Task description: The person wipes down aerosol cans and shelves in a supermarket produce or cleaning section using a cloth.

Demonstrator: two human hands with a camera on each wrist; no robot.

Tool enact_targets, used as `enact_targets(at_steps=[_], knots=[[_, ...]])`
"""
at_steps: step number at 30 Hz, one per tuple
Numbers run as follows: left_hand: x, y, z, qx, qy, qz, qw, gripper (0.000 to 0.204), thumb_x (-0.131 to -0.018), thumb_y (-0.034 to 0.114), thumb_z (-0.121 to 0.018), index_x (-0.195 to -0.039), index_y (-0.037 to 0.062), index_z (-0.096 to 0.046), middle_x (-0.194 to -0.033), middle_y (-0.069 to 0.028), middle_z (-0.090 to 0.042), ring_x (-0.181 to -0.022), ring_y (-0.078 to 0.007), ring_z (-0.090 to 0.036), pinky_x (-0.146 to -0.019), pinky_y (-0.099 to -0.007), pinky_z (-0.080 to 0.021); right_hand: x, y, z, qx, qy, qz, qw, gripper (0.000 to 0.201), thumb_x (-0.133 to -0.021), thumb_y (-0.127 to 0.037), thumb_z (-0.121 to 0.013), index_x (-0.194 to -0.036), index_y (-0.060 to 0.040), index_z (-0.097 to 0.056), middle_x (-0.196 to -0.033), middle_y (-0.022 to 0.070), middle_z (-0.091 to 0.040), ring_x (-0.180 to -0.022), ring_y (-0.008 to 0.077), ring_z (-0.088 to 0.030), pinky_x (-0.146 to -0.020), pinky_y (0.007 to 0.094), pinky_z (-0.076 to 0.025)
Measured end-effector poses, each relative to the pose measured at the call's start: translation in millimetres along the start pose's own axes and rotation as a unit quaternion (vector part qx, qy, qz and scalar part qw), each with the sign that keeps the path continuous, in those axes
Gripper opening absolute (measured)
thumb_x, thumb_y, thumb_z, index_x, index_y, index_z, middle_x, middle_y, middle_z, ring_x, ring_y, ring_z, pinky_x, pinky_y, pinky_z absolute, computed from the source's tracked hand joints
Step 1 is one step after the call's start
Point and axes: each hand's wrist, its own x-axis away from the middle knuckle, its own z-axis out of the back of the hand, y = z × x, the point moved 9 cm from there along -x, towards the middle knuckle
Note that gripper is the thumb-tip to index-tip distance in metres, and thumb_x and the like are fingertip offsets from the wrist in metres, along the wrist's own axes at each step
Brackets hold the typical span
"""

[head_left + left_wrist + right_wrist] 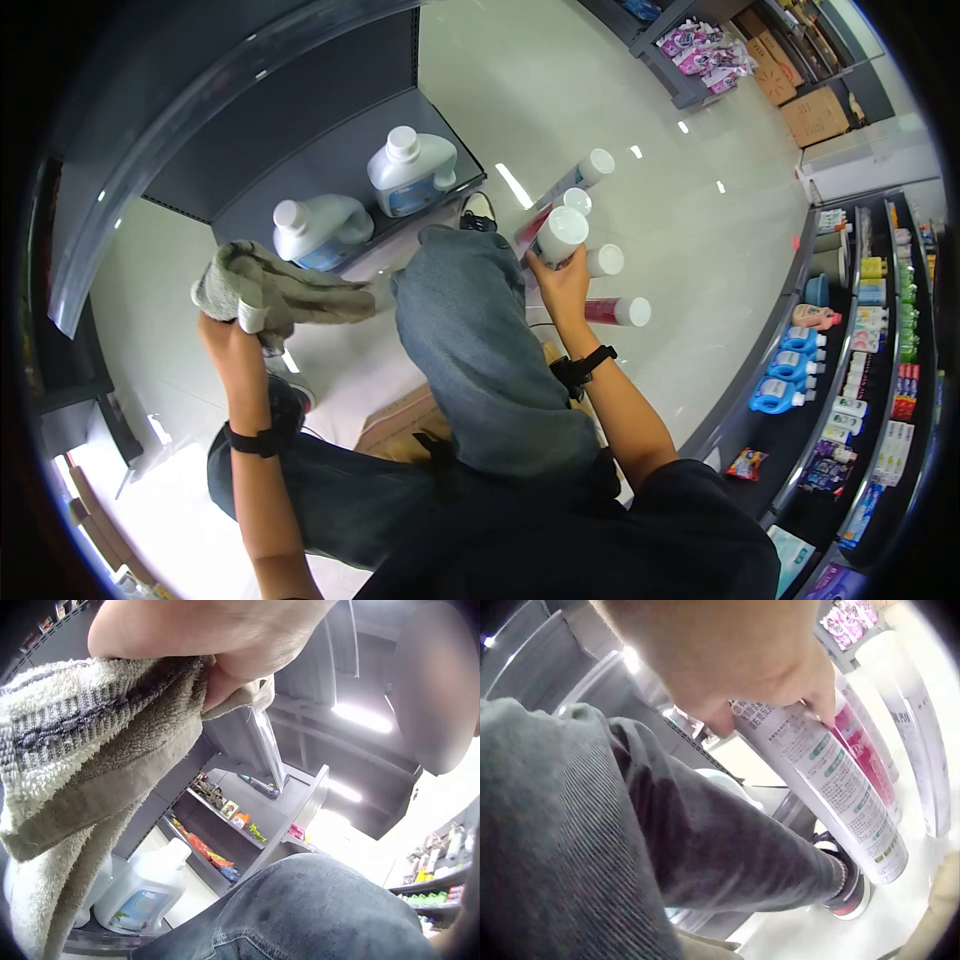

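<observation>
My left hand [236, 360] grips a bunched grey-and-white towel [240, 285], which hangs down with folds and a dark striped band in the left wrist view. With fingers near its top, my right hand [564, 295] holds a tall white spray can [829, 780] printed with small text. That can leans at a slant in the right wrist view, its base low over the pale floor. Around it stand several other tall cans with white caps, among them a pink one [866, 746] and a white one [911, 727].
Two large white jugs, a nearer one [320, 228] and a farther one [412, 170], stand on the low dark shelf [300, 160] at left. A cardboard box [400, 425] lies by the legs. Stocked shelving with blue bottles [785, 365] lines the right side.
</observation>
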Motion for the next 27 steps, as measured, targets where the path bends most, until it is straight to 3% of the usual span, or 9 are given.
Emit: enact_targets(at_steps=[2, 4, 6, 10, 12, 17, 21, 24, 27], knots=[[-0.2, -1.1, -3.4, 0.007, -0.01, 0.007, 1.0, 0.048, -0.093, 0.032, -0.076, -0.123, -0.0036, -0.065, -0.108, -0.0058, -0.07, -0.096, -0.0149, -0.063, -0.088, -0.0299, -0.05, 6.7, 28.5, -13.2, 0.048, -0.04, -0.075, 0.995, 0.061, -0.077, -0.025, -0.089, -0.117, 0.0036, -0.053, -0.115, 0.0227, -0.068, -0.107, 0.0304, -0.069, -0.089, 0.0391, -0.053], [-3.0, 3.2, -4.1, 0.01, 0.0, -0.014, 1.0, 0.046, -0.089, 0.027, -0.079, -0.119, -0.0045, -0.066, -0.105, -0.0065, -0.071, -0.095, -0.0161, -0.064, -0.087, -0.0314, -0.051, 11.2, 50.0, -20.9, 0.065, -0.026, -0.045, 0.997, 0.061, -0.075, -0.023, -0.09, -0.12, 0.0003, -0.057, -0.116, 0.0215, -0.067, -0.106, 0.0352, -0.067, -0.09, 0.0419, -0.052], [0.8, -19.4, -4.0, 0.04, -0.029, 0.097, 0.994, 0.044, -0.09, 0.025, -0.077, -0.121, -0.0042, -0.064, -0.107, -0.0076, -0.071, -0.098, -0.0166, -0.065, -0.09, -0.0327, -0.051, 19.6, 79.9, -24.0, 0.102, 0.001, -0.007, 0.995, 0.061, -0.072, -0.022, -0.09, -0.123, -0.0039, -0.061, -0.118, 0.019, -0.066, -0.106, 0.0379, -0.065, -0.09, 0.0443, -0.051], [-2.7, -0.6, -7.1, 0.034, 0.029, -0.05, 0.998, 0.042, -0.089, 0.021, -0.075, -0.122, -0.0037, -0.064, -0.108, -0.0089, -0.073, -0.098, -0.0176, -0.068, -0.089, -0.0335, -0.053, 18.3, 122.0, -30.2, -0.096, 0.011, 0.009, 0.995, 0.05, -0.071, -0.017, -0.091, -0.111, 0.0013, -0.068, -0.106, 0.0148, -0.074, -0.098, 0.0278, -0.07, -0.088, 0.0417, -0.053], [0.1, 4.6, -20.9, 0.033, -0.008, -0.002, 0.999, 0.043, -0.088, 0.023, -0.076, -0.121, -0.003, -0.065, -0.107, -0.0084, -0.072, -0.096, -0.0175, -0.068, -0.088, -0.0328, -0.054, 30.5, 141.8, -11.8, 0.037, 0.039, -0.111, 0.992, 0.049, -0.073, -0.015, -0.09, -0.112, 0.0026, -0.065, -0.109, 0.0157, -0.073, -0.1, 0.0295, -0.071, -0.088, 0.0405, -0.053], [-2.7, 12.3, -18.6, 0.102, -0.044, 0.022, 0.994, 0.039, -0.089, 0.021, -0.077, -0.12, -0.0011, -0.066, -0.107, -0.0067, -0.071, -0.097, -0.0146, -0.067, -0.088, -0.0298, -0.054, 21.7, 134.3, -18.5, 0.053, -0.001, -0.066, 0.996, 0.046, -0.079, -0.012, -0.083, -0.117, 0.0029, -0.061, -0.108, 0.0192, -0.072, -0.104, 0.0314, -0.07, -0.088, 0.0396, -0.053], [3.4, 33.0, -14.1, 0.137, -0.019, 0.0, 0.99, 0.038, -0.093, 0.017, -0.073, -0.124, -0.0009, -0.063, -0.111, -0.006, -0.07, -0.101, -0.0149, -0.066, -0.089, -0.0308, -0.053, 18.3, 176.7, -20.7, 0.094, 0.013, -0.058, 0.994, 0.044, -0.087, -0.016, -0.074, -0.124, 0.0013, -0.057, -0.102, 0.0188, -0.071, -0.093, 0.0312, -0.071, -0.081, 0.0416, -0.055], [5.5, 35.0, 3.7, 0.166, 0.026, -0.026, 0.985, 0.039, -0.094, 0.019, -0.07, -0.128, -0.0004, -0.061, -0.112, -0.0065, -0.069, -0.103, -0.015, -0.064, -0.09, -0.0313, -0.053, 29.2, 168.1, -23.3, -0.008, -0.157, -0.243, 0.957, 0.044, -0.089, -0.018, -0.069, -0.127, -0.0005, -0.056, -0.098, 0.0173, -0.07, -0.084, 0.0296, -0.07, -0.073, 0.0422, -0.055], [12.0, 47.3, 7.2, 0.216, -0.06, -0.037, 0.974, 0.043, -0.095, 0.021, -0.068, -0.132, -0.0003, -0.058, -0.115, -0.0062, -0.066, -0.105, -0.0157, -0.062, -0.094, -0.0323, -0.051, 48.9, 167.9, -31.0, -0.032, -0.297, -0.428, 0.853, 0.041, -0.09, -0.023, -0.063, -0.125, -0.0041, -0.058, -0.088, 0.013, -0.066, -0.066, 0.0232, -0.064, -0.054, 0.0403, -0.05]])
